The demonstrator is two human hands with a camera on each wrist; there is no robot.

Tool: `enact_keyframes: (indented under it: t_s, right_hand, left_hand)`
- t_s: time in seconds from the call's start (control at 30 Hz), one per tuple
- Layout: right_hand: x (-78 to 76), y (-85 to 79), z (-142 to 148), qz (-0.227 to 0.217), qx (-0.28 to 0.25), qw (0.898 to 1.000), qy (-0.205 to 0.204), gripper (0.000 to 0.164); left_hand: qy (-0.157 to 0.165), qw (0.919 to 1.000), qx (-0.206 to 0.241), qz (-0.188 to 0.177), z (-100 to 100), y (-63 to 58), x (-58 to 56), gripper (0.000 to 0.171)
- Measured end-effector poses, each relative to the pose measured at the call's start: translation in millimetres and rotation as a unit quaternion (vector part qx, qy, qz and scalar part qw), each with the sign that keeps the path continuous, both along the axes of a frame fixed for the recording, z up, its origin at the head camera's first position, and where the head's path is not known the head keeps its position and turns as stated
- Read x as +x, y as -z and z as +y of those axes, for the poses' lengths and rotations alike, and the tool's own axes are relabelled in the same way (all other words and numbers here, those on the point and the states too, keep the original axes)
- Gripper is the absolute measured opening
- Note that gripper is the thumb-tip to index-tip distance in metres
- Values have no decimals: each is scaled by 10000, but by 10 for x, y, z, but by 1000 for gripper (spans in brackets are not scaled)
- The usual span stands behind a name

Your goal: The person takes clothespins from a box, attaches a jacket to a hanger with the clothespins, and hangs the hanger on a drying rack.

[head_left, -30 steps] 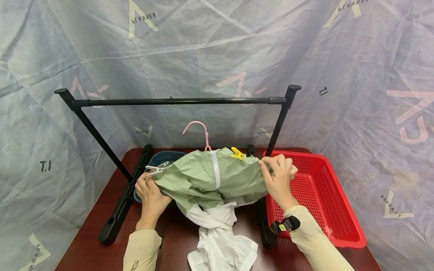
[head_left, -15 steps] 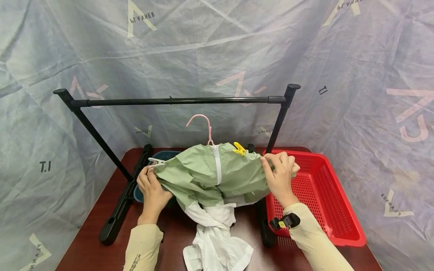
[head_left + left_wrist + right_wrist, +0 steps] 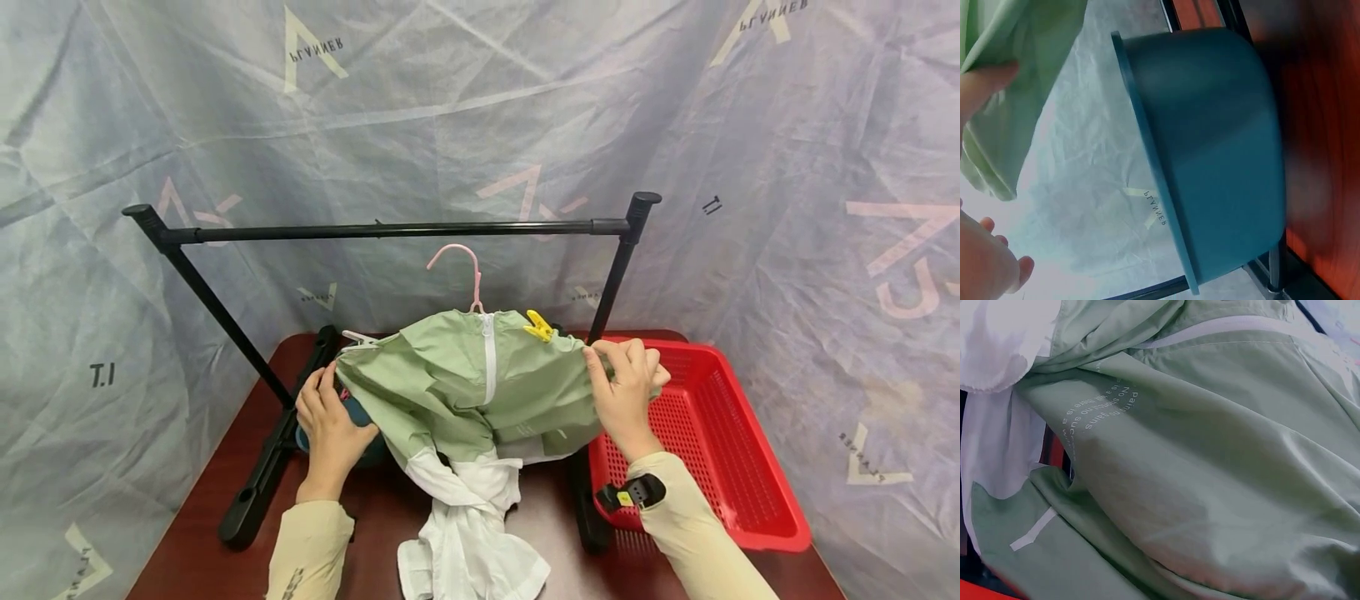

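Note:
A green and white zip jacket (image 3: pixel 442 375) hangs on a pink hanger (image 3: pixel 477 279), its hook standing up from the collar. My right hand (image 3: pixel 624 392) pinches the jacket's right shoulder edge in the head view. My left hand (image 3: pixel 330 429) is at the left shoulder edge with fingers loosely extended; in the left wrist view its thumb (image 3: pixel 985 87) overlaps the green cloth (image 3: pixel 1029 94) and the other fingers are apart from it. A yellow clothespin (image 3: pixel 538 326) clips the right shoulder, and a white clothespin (image 3: pixel 360 339) is at the left one. White cloth hangs below, gathered.
Behind the jacket stands a black rack with a crossbar (image 3: pixel 375 231). At the right is a red perforated basket (image 3: pixel 757 450). A blue-green bin (image 3: pixel 1210 156) stands behind the left hand, partly hidden in the head view. All are on a dark red table (image 3: pixel 202 508).
The jacket and hanger have risen and shifted right. My left fingers have come away from the white clothespin and loosened; my right hand keeps its pinch and has moved slightly right.

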State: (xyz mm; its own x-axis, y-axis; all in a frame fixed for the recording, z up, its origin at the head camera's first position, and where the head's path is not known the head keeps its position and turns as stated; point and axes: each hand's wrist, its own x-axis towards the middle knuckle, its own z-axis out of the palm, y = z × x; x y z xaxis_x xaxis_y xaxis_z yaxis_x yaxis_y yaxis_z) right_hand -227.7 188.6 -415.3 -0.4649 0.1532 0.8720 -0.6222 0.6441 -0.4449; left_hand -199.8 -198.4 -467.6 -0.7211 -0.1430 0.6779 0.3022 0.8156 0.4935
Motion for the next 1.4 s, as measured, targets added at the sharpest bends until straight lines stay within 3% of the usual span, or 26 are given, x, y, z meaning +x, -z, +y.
enact_keyframes:
  t_s: [0.1,0.33,0.7,1.4]
  right_hand:
    - [11,4,19,-8,8,10000,78,39]
    - [24,-4,48,-119,19,9998,138,28]
    - [13,2,63,-113,-38,9998,179,44]
    - [-24,-27,80,-29,-67,9992,383,40]
  left_hand:
    - [-48,9999,58,-127,-22,3,15,117]
    - [-143,9999,77,5,-80,2,39,117]
    - [-290,9994,30,-184,-215,37,88,111]
    - [-766,9952,306,-526,-616,50,3,104]
